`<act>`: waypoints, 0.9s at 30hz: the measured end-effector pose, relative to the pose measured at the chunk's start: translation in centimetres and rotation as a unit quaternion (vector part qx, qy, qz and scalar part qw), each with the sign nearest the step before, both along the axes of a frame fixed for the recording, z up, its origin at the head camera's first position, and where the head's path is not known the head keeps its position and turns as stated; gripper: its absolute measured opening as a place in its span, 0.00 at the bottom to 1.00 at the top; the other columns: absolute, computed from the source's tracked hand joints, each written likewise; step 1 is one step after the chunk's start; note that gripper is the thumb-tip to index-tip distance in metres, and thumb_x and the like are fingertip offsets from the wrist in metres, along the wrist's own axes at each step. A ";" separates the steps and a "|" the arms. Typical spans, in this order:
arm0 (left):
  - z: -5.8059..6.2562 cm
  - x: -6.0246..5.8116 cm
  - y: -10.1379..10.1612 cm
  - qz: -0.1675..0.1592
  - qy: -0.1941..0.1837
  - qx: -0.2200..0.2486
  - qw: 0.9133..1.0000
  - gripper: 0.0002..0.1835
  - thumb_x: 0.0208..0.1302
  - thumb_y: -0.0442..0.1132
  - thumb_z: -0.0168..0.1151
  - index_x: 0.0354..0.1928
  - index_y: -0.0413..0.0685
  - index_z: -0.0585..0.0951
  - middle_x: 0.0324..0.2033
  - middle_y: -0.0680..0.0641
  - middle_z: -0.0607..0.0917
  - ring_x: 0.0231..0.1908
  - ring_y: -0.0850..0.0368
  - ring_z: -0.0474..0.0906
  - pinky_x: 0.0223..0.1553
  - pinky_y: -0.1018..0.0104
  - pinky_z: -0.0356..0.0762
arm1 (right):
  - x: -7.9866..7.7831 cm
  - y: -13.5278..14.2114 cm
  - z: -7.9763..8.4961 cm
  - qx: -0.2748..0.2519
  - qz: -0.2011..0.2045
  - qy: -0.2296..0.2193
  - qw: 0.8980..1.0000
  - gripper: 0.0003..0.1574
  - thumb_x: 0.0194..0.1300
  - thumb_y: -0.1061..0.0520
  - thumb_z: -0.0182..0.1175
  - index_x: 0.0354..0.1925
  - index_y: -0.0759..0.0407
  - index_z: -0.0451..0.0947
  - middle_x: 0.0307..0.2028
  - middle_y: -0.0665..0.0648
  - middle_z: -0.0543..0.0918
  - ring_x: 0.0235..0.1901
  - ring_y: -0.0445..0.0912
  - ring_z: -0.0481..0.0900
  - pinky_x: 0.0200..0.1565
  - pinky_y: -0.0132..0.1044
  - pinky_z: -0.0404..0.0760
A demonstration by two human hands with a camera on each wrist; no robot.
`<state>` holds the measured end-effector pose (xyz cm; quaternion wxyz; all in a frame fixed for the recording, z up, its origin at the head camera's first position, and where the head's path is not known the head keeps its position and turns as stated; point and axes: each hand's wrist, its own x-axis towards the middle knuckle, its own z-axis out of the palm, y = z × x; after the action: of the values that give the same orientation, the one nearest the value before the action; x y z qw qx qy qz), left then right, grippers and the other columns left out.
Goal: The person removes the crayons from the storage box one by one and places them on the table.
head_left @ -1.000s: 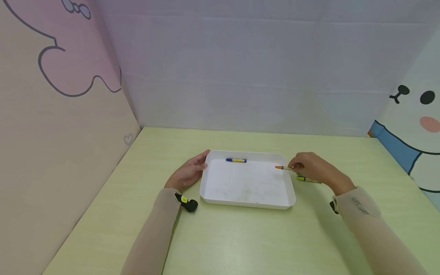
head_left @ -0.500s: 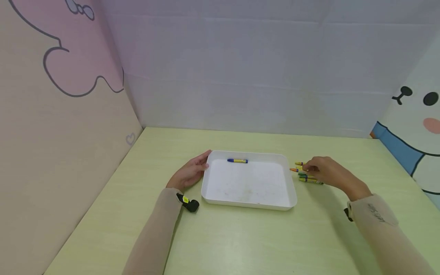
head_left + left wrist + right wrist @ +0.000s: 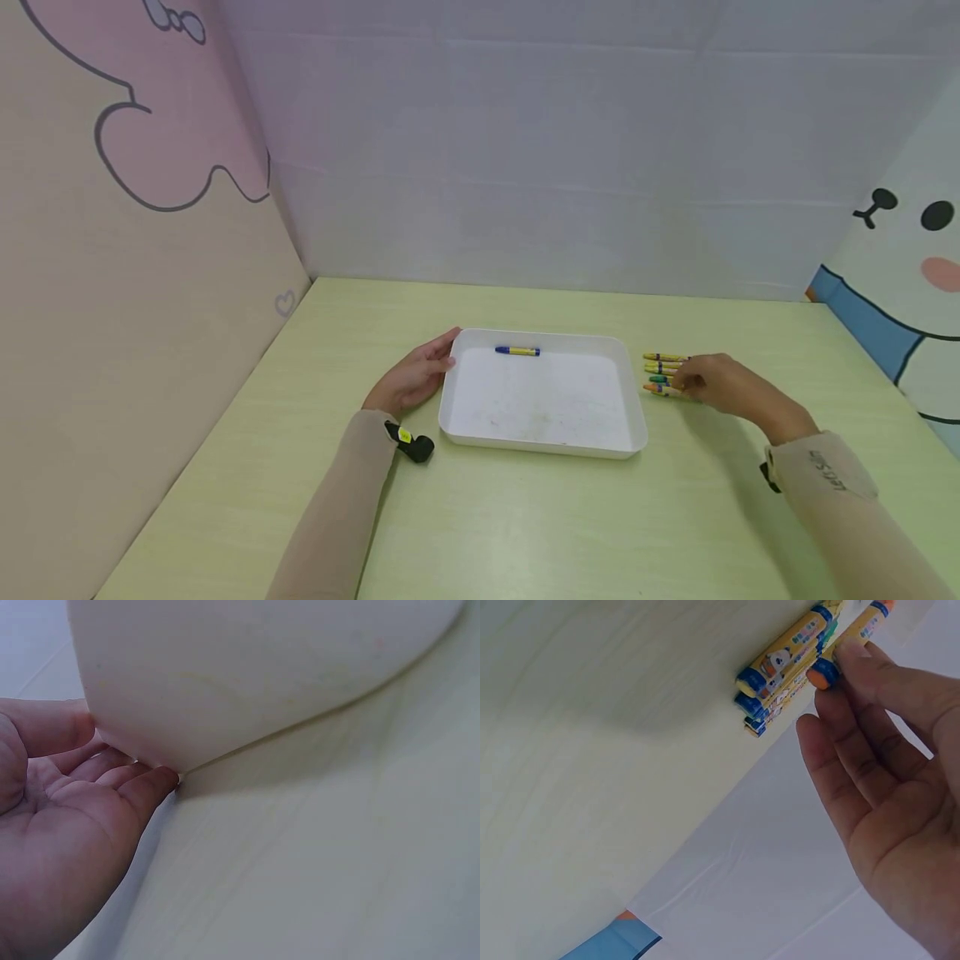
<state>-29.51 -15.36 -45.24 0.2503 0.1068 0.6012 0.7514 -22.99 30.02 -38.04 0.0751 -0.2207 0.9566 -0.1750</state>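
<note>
Between thumb and fingers, my right hand pinches an orange crayon just by a row of crayons on the table, right of the tray. The held one lies parallel to the row, its orange tip pointing left in the head view; whether it touches the others I cannot tell. Yellow crayons and a green crayon show in the row, partly hidden by my hand. My left hand holds the left side of the white tray, thumb at the rim and fingers against the outer wall. One blue crayon lies inside near the tray's back.
The pale wood table carries the tray and crayons. A plain light wall stands behind it, with cartoon-printed panels at both sides. A black wrist camera sits at my left cuff.
My right hand has carried the orange crayon from over the tray's right edge to the right, then to the near end of the crayon row. My left hand stays on the tray.
</note>
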 end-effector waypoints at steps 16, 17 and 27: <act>-0.2 -0.1 0.0 -0.004 0.008 -0.003 1.000 0.36 0.71 0.24 0.41 0.76 0.48 0.45 0.77 0.50 0.41 0.76 0.54 0.36 0.74 0.55 0.41 | 0.2 1.0 -0.5 0.042 0.006 -0.015 0.999 0.08 0.60 0.68 0.61 0.38 0.63 0.84 0.36 0.59 0.85 0.38 0.54 0.82 0.40 0.47 0.82; -0.1 -0.1 0.0 -0.005 0.008 -0.002 1.000 0.36 0.71 0.24 0.41 0.76 0.48 0.45 0.77 0.50 0.41 0.76 0.53 0.36 0.74 0.55 0.41 | 0.2 1.0 -0.5 0.044 0.004 -0.015 0.999 0.08 0.60 0.68 0.60 0.38 0.63 0.84 0.37 0.59 0.85 0.39 0.54 0.81 0.40 0.47 0.82; -0.2 -0.2 0.0 -0.006 0.003 0.003 1.000 0.36 0.71 0.23 0.40 0.76 0.48 0.44 0.77 0.50 0.41 0.76 0.53 0.35 0.74 0.55 0.41 | -0.2 1.6 -0.9 0.047 -0.001 -0.024 0.999 0.09 0.59 0.70 0.60 0.34 0.60 0.84 0.34 0.57 0.84 0.34 0.46 0.77 0.35 0.42 0.78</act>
<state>-29.69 -15.39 -45.40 0.2527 0.1132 0.5991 0.7513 -23.21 31.62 -38.95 0.1086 -0.2112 0.9620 -0.1350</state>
